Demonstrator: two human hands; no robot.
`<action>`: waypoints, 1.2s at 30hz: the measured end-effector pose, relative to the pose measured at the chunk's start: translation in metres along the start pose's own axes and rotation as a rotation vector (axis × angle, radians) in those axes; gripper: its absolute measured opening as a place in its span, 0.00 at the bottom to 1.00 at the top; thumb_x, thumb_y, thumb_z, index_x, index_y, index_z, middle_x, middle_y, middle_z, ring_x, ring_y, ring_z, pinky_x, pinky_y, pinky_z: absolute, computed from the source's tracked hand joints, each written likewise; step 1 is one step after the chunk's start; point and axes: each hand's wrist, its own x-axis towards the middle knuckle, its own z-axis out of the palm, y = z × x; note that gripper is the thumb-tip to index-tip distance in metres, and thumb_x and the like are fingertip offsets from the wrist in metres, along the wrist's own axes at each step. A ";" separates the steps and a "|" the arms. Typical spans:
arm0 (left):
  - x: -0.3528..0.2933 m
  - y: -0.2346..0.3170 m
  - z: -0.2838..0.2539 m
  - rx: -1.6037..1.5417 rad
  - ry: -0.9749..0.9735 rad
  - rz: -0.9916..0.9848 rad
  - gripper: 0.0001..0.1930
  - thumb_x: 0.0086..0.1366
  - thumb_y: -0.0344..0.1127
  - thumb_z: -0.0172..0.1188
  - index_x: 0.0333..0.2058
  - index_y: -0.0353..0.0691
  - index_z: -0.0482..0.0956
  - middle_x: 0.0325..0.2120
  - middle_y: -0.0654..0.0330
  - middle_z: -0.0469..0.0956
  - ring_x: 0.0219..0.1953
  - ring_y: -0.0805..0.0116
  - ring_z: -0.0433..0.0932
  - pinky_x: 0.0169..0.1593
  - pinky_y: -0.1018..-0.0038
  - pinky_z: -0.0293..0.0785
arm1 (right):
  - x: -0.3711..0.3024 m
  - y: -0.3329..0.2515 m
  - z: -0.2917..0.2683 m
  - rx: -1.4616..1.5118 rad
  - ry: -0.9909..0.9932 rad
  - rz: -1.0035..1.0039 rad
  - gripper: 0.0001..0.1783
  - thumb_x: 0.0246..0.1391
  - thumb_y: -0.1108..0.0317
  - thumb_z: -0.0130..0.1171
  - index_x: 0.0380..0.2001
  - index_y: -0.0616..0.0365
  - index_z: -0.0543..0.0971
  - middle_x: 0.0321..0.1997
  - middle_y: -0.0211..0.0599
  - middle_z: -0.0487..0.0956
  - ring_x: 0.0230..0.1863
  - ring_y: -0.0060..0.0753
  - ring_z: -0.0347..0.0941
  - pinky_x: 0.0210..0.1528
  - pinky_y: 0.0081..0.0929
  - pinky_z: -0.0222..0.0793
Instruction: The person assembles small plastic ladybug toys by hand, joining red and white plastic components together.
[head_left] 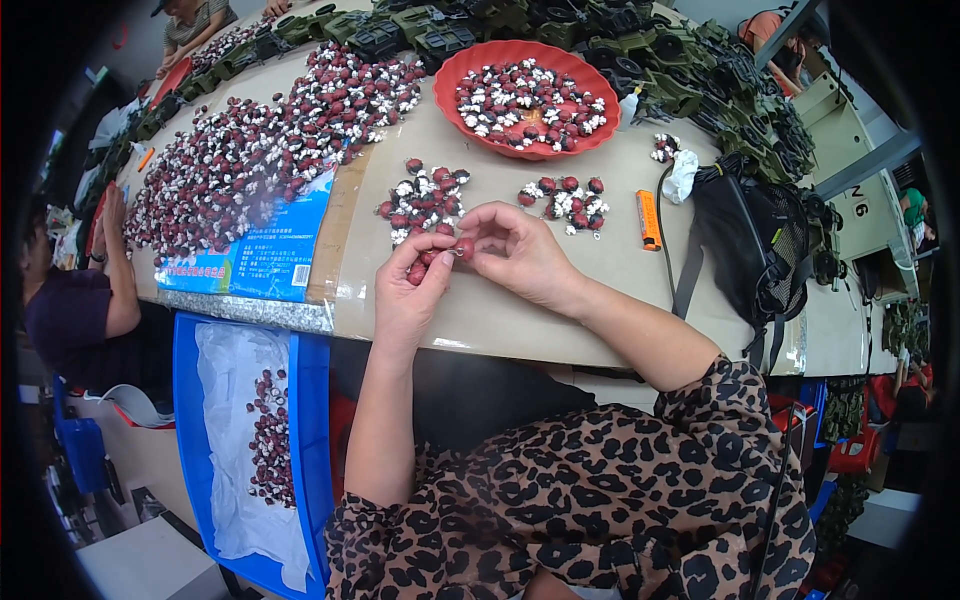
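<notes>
Close together over the near part of the table, my two hands work on small round red figures. My left hand (412, 295) is closed, with red balls (417, 272) in its fingers. A red ball (464, 248) sits in the pinch of my right hand (525, 258), its thumb and forefinger meeting my left fingertips. Something small and metallic shows between the hands, too small to name. Just beyond lie a small heap of red, black and white figures (422, 200) and, further right, a smaller group of them (572, 203).
A large pile of figures (250, 170) covers the left side, partly on a blue printed sheet (285, 250). Behind stand a red scalloped bowl (450, 92) and green toy vehicles (670, 80). An orange packet (649, 220) and black bag (745, 245) lie right. Below is a blue bin (312, 420); a co-worker (85, 300) sits left.
</notes>
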 end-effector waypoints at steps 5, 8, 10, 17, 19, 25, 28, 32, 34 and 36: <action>0.001 0.000 -0.001 -0.010 0.009 0.004 0.07 0.57 0.25 0.52 0.35 0.37 0.73 0.20 0.72 0.67 0.19 0.89 0.60 0.21 0.91 0.55 | 0.001 0.002 -0.003 0.000 -0.041 0.059 0.16 0.44 0.81 0.51 0.40 0.63 0.67 0.38 0.31 0.69 0.41 0.19 0.67 0.46 0.18 0.66; 0.002 0.001 0.000 -0.034 0.031 0.007 0.06 0.58 0.26 0.51 0.35 0.36 0.72 0.19 0.70 0.68 0.18 0.87 0.61 0.19 0.90 0.55 | 0.002 0.003 -0.004 0.108 -0.096 0.133 0.16 0.45 0.79 0.54 0.41 0.64 0.68 0.36 0.32 0.70 0.38 0.20 0.69 0.42 0.18 0.69; 0.002 0.001 0.001 -0.049 0.045 0.010 0.06 0.58 0.26 0.50 0.35 0.35 0.71 0.19 0.68 0.69 0.17 0.85 0.62 0.18 0.88 0.55 | 0.001 -0.003 -0.003 0.299 -0.093 0.314 0.17 0.46 0.76 0.55 0.42 0.65 0.67 0.35 0.33 0.71 0.34 0.20 0.70 0.37 0.17 0.70; 0.002 0.000 0.000 -0.031 0.055 0.013 0.06 0.59 0.27 0.51 0.35 0.35 0.70 0.18 0.69 0.67 0.16 0.85 0.61 0.18 0.88 0.54 | 0.001 -0.002 -0.003 0.314 -0.103 0.315 0.17 0.47 0.75 0.55 0.42 0.65 0.68 0.33 0.34 0.71 0.33 0.20 0.71 0.34 0.18 0.71; 0.002 0.000 0.001 -0.030 0.057 0.016 0.06 0.59 0.27 0.51 0.35 0.36 0.70 0.18 0.69 0.67 0.16 0.85 0.61 0.17 0.88 0.54 | 0.001 -0.002 -0.003 0.303 -0.102 0.313 0.17 0.47 0.75 0.56 0.42 0.65 0.68 0.33 0.34 0.71 0.33 0.20 0.71 0.34 0.18 0.71; 0.003 -0.001 0.001 -0.021 0.055 0.002 0.05 0.59 0.27 0.50 0.34 0.36 0.70 0.17 0.69 0.67 0.16 0.85 0.61 0.18 0.88 0.54 | 0.001 -0.002 -0.004 0.303 -0.087 0.313 0.18 0.46 0.74 0.57 0.42 0.65 0.68 0.33 0.34 0.72 0.33 0.19 0.71 0.35 0.17 0.71; 0.002 0.000 0.001 -0.005 0.065 0.022 0.04 0.59 0.27 0.51 0.33 0.36 0.70 0.16 0.69 0.66 0.16 0.85 0.61 0.18 0.88 0.54 | 0.001 -0.004 -0.003 0.273 -0.123 0.285 0.16 0.47 0.74 0.55 0.41 0.65 0.68 0.33 0.33 0.73 0.32 0.19 0.71 0.36 0.17 0.71; 0.002 0.004 0.004 -0.050 0.068 0.017 0.08 0.59 0.26 0.50 0.38 0.35 0.70 0.19 0.68 0.68 0.17 0.85 0.62 0.18 0.88 0.55 | 0.002 -0.001 -0.006 0.423 -0.099 0.390 0.13 0.50 0.73 0.53 0.39 0.64 0.68 0.31 0.32 0.74 0.30 0.17 0.71 0.36 0.15 0.71; 0.002 0.006 0.005 -0.053 0.086 0.010 0.10 0.59 0.26 0.50 0.40 0.34 0.70 0.20 0.68 0.68 0.18 0.85 0.62 0.18 0.88 0.55 | 0.003 0.001 -0.009 0.582 -0.119 0.419 0.11 0.52 0.73 0.50 0.40 0.64 0.67 0.31 0.34 0.74 0.30 0.19 0.72 0.37 0.16 0.71; 0.002 0.004 0.004 0.032 0.045 0.018 0.12 0.59 0.26 0.50 0.42 0.34 0.70 0.23 0.67 0.69 0.19 0.85 0.63 0.19 0.88 0.56 | 0.004 0.003 -0.009 0.591 -0.117 0.413 0.12 0.52 0.73 0.49 0.40 0.64 0.67 0.31 0.35 0.74 0.31 0.20 0.73 0.37 0.16 0.72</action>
